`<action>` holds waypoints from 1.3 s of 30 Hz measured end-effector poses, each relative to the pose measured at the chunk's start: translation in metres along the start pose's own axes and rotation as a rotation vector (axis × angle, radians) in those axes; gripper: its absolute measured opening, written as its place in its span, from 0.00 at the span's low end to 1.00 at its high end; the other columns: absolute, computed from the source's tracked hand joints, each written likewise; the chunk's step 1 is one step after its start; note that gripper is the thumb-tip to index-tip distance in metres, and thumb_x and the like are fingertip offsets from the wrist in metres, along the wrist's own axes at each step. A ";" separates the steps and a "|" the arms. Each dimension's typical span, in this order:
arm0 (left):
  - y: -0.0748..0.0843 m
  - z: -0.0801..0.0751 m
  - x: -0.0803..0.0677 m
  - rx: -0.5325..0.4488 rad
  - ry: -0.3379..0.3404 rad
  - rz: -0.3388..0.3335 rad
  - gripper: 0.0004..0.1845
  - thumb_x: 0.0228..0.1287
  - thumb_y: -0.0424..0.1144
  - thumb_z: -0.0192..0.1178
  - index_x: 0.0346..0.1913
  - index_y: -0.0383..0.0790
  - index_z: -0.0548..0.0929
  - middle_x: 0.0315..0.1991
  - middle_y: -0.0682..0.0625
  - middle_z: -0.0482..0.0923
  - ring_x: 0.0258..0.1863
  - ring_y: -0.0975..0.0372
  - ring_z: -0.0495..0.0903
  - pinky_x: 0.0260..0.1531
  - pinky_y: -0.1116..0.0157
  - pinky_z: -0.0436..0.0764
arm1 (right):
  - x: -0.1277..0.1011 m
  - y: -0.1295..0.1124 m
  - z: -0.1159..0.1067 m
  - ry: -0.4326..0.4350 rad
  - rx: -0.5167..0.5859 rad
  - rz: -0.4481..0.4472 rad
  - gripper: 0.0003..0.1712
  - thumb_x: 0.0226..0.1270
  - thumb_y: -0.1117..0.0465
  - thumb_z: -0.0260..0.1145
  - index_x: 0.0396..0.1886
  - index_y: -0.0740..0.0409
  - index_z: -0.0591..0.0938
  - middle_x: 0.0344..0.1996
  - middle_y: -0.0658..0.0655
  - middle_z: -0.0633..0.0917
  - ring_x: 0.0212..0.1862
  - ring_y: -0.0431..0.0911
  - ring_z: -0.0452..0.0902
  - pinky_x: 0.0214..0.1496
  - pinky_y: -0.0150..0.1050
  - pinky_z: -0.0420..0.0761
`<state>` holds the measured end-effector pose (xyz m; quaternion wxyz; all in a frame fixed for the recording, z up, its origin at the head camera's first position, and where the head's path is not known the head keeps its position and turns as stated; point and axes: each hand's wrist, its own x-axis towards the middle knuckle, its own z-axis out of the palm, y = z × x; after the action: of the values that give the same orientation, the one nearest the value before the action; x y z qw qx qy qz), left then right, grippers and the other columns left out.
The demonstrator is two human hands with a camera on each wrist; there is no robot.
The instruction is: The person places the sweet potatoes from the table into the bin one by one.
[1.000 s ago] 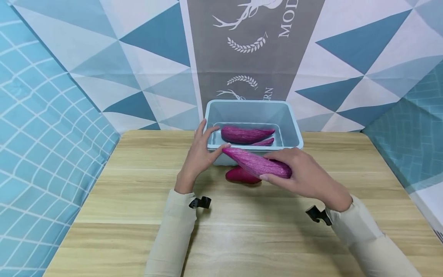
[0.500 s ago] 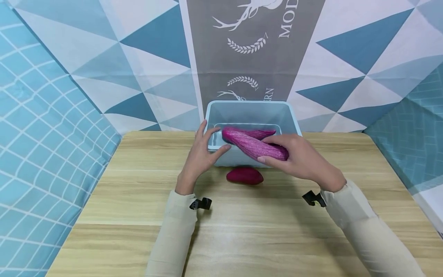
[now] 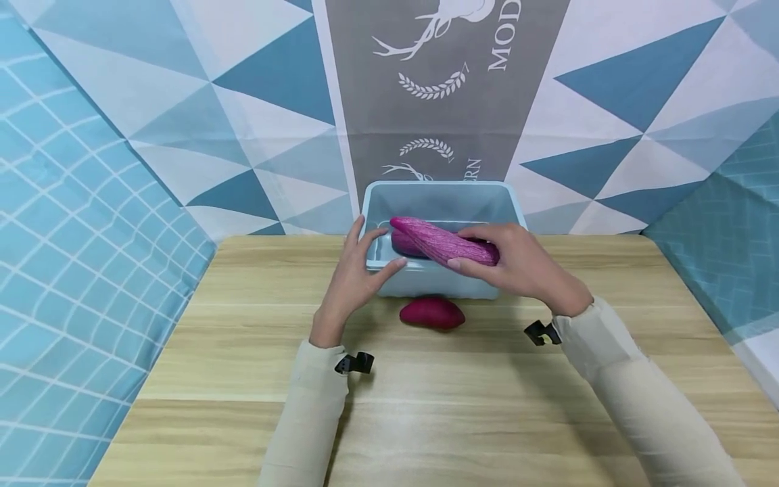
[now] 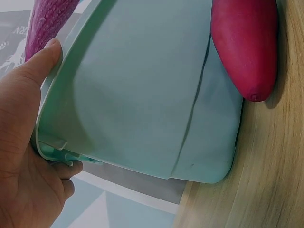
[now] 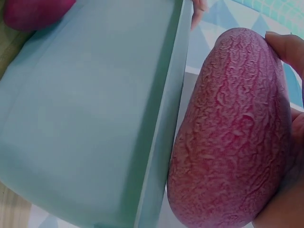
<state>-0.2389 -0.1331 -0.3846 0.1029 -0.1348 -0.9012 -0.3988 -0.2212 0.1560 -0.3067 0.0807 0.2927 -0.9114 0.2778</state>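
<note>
A pale blue plastic bin (image 3: 505,203) stands at the far side of a wooden table (image 3: 426,406). My right hand (image 3: 517,267) grips a long wrinkled purple sweet potato (image 3: 441,242) and holds it over the bin's front rim. In the right wrist view the same sweet potato (image 5: 232,137) fills the right side beside the bin wall (image 5: 85,109). My left hand (image 3: 356,270) grips the bin's front left corner, thumb on the rim (image 4: 45,57). Another purple sweet potato (image 3: 404,243) lies inside the bin, mostly hidden. A shorter magenta sweet potato (image 3: 432,313) lies on the table against the bin's front (image 4: 244,42).
Patterned blue, white and grey cloth hangs behind the table and along both sides. The bin sits against the back cloth. Bare wood stretches to the left, right and front of the bin.
My right hand has lifted the wrinkled sweet potato up and away from me, from in front of the bin to over its rim. The left hand kept its hold on the bin.
</note>
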 end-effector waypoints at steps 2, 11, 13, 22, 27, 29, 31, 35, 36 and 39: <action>0.002 0.000 0.000 -0.005 0.003 -0.001 0.37 0.62 0.64 0.64 0.71 0.54 0.70 0.84 0.49 0.39 0.81 0.46 0.51 0.72 0.40 0.66 | 0.003 0.001 -0.002 0.005 0.001 -0.013 0.25 0.62 0.43 0.73 0.56 0.48 0.85 0.41 0.49 0.88 0.37 0.44 0.78 0.39 0.40 0.78; 0.003 0.004 -0.002 -0.009 0.003 -0.010 0.38 0.62 0.65 0.64 0.72 0.54 0.70 0.84 0.49 0.40 0.80 0.44 0.54 0.70 0.39 0.67 | 0.018 0.005 0.000 0.015 0.017 -0.021 0.25 0.61 0.43 0.74 0.55 0.49 0.85 0.40 0.49 0.89 0.38 0.44 0.77 0.41 0.40 0.78; 0.003 0.004 -0.003 -0.015 0.001 -0.017 0.38 0.62 0.65 0.64 0.72 0.54 0.70 0.84 0.49 0.39 0.80 0.44 0.54 0.70 0.38 0.67 | 0.021 0.006 0.002 0.008 0.026 -0.024 0.24 0.61 0.43 0.73 0.54 0.48 0.86 0.39 0.49 0.89 0.38 0.43 0.77 0.40 0.40 0.78; 0.005 0.002 -0.005 -0.011 0.010 -0.021 0.37 0.63 0.64 0.63 0.71 0.55 0.70 0.84 0.49 0.39 0.80 0.45 0.54 0.71 0.38 0.66 | 0.035 0.021 0.008 -0.020 0.039 0.010 0.25 0.62 0.41 0.73 0.53 0.48 0.85 0.39 0.49 0.88 0.37 0.44 0.78 0.40 0.40 0.79; 0.005 0.003 -0.007 -0.007 0.004 -0.036 0.38 0.62 0.66 0.63 0.72 0.54 0.70 0.84 0.49 0.40 0.80 0.44 0.54 0.70 0.38 0.67 | 0.039 0.029 0.016 -0.063 0.013 0.020 0.27 0.61 0.41 0.73 0.56 0.49 0.85 0.43 0.51 0.89 0.40 0.44 0.80 0.45 0.41 0.79; 0.004 0.004 -0.007 -0.006 -0.001 -0.037 0.39 0.62 0.66 0.63 0.72 0.53 0.70 0.84 0.49 0.39 0.80 0.43 0.54 0.70 0.38 0.67 | 0.039 0.031 0.019 -0.080 0.004 0.024 0.28 0.62 0.41 0.73 0.57 0.50 0.85 0.45 0.51 0.89 0.41 0.44 0.80 0.46 0.41 0.79; 0.005 0.004 -0.007 -0.006 0.000 -0.038 0.40 0.62 0.67 0.63 0.73 0.53 0.69 0.84 0.49 0.39 0.79 0.43 0.55 0.69 0.38 0.68 | 0.040 0.032 0.020 -0.088 0.007 0.024 0.29 0.62 0.41 0.72 0.57 0.50 0.85 0.46 0.52 0.89 0.41 0.44 0.81 0.46 0.42 0.80; 0.005 0.004 -0.006 -0.008 0.012 -0.029 0.39 0.62 0.66 0.63 0.72 0.54 0.70 0.84 0.48 0.40 0.80 0.44 0.55 0.69 0.38 0.68 | 0.043 0.032 0.021 -0.107 0.011 0.016 0.30 0.63 0.39 0.71 0.58 0.51 0.84 0.46 0.52 0.89 0.41 0.45 0.81 0.47 0.42 0.80; 0.006 0.003 -0.006 -0.007 0.015 -0.028 0.39 0.62 0.66 0.63 0.72 0.54 0.70 0.84 0.49 0.40 0.80 0.44 0.54 0.69 0.38 0.68 | 0.044 0.032 0.021 -0.114 0.012 0.019 0.30 0.63 0.38 0.71 0.57 0.51 0.84 0.46 0.52 0.89 0.41 0.45 0.81 0.47 0.42 0.80; 0.006 0.002 -0.007 -0.005 0.012 -0.016 0.38 0.62 0.66 0.63 0.71 0.53 0.70 0.84 0.48 0.40 0.80 0.44 0.53 0.70 0.39 0.68 | 0.046 0.030 0.024 -0.148 0.013 0.032 0.32 0.63 0.36 0.69 0.59 0.51 0.84 0.47 0.52 0.89 0.43 0.46 0.81 0.48 0.43 0.81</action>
<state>-0.2311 -0.1289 -0.3841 0.1050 -0.1255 -0.9007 -0.4026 -0.2756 0.1407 -0.3261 0.0070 0.2983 -0.9177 0.2624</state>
